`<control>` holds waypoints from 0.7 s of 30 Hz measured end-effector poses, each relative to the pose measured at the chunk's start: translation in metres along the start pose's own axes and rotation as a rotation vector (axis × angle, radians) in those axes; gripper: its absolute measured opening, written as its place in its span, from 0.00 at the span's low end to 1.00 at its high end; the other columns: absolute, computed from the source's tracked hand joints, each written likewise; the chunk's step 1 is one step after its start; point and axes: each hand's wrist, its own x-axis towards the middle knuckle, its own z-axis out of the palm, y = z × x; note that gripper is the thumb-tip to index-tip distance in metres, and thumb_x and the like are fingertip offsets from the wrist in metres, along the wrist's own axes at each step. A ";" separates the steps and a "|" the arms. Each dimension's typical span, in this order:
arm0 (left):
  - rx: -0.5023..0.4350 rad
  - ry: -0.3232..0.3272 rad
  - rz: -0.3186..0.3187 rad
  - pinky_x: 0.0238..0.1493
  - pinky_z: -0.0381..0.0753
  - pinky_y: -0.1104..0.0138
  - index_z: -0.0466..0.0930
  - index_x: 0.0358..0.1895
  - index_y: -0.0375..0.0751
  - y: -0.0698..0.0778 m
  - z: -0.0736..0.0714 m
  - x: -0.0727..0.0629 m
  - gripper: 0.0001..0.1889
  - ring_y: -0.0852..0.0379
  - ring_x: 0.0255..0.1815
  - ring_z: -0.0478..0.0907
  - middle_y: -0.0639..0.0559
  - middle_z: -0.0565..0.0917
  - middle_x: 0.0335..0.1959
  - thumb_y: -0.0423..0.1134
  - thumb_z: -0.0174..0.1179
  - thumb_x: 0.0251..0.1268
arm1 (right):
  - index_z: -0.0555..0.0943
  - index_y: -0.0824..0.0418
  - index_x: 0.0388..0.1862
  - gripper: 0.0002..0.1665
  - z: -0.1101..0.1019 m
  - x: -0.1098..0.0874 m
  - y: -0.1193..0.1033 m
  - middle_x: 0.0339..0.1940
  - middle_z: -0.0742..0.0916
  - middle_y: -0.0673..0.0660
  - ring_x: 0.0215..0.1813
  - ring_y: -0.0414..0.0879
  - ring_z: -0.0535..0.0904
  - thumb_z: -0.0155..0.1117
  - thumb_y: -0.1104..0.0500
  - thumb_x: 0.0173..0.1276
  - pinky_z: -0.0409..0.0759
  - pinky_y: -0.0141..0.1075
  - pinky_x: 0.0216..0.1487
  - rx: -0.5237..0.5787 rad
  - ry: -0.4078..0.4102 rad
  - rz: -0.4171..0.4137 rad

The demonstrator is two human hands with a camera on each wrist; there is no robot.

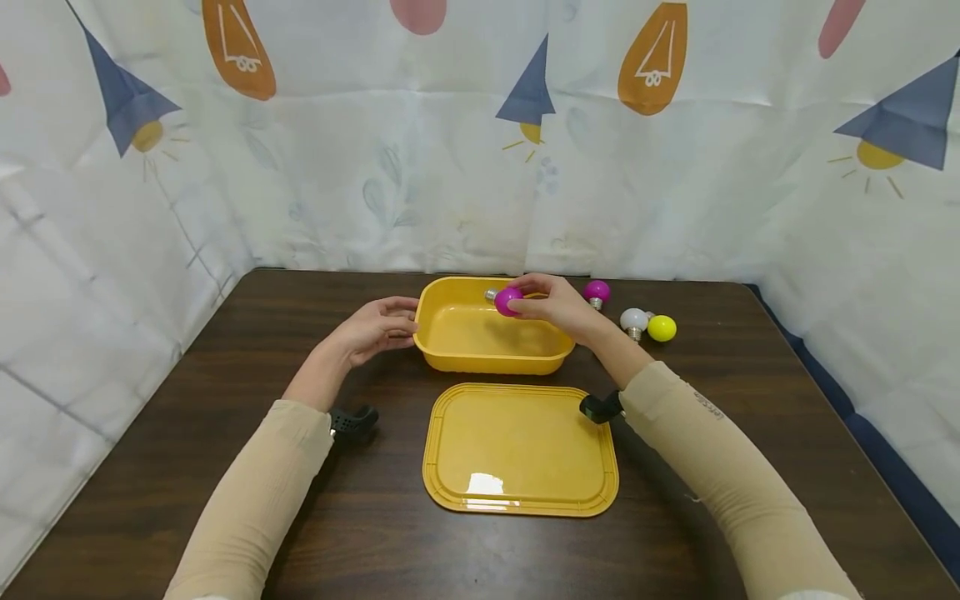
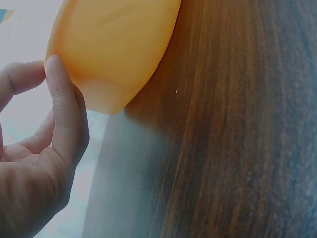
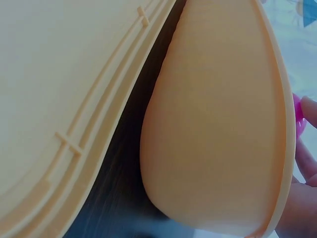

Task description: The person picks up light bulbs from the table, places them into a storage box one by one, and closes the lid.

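Observation:
My right hand [image 1: 558, 307] pinches a magenta light bulb [image 1: 508, 302] over the inside of a deep yellow plastic box [image 1: 491, 365]. The bulb's metal screw base points left. At the box's left end, my left hand [image 1: 378, 329] holds the rim, its thumb [image 2: 60, 84] against the outer wall in the left wrist view. In the right wrist view, the box wall [image 3: 218, 124] hides most of the right hand [image 3: 304, 198] and of the bulb [image 3: 298, 114].
A yellow lid [image 1: 521, 450] lies flat in front of the box. To the right, on the dark wooden table [image 1: 360, 533], lie another magenta bulb [image 1: 597, 291], a white bulb [image 1: 634, 320] and a yellow bulb [image 1: 662, 328]. A patterned curtain [image 1: 450, 183] hangs behind the table.

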 end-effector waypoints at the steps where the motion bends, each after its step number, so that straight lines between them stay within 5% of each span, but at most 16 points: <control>1: -0.003 0.000 0.000 0.51 0.86 0.62 0.63 0.75 0.34 0.000 0.000 0.000 0.30 0.52 0.44 0.84 0.41 0.79 0.57 0.29 0.62 0.73 | 0.78 0.67 0.64 0.23 0.001 0.001 -0.001 0.60 0.80 0.64 0.56 0.56 0.81 0.70 0.63 0.72 0.84 0.41 0.57 -0.006 -0.001 -0.002; 21: -0.029 -0.008 0.002 0.55 0.84 0.60 0.61 0.76 0.33 0.000 0.000 -0.002 0.31 0.52 0.44 0.84 0.35 0.76 0.63 0.27 0.60 0.73 | 0.79 0.67 0.62 0.22 0.023 0.015 -0.003 0.58 0.80 0.64 0.55 0.56 0.81 0.69 0.64 0.72 0.79 0.52 0.63 0.006 -0.025 0.011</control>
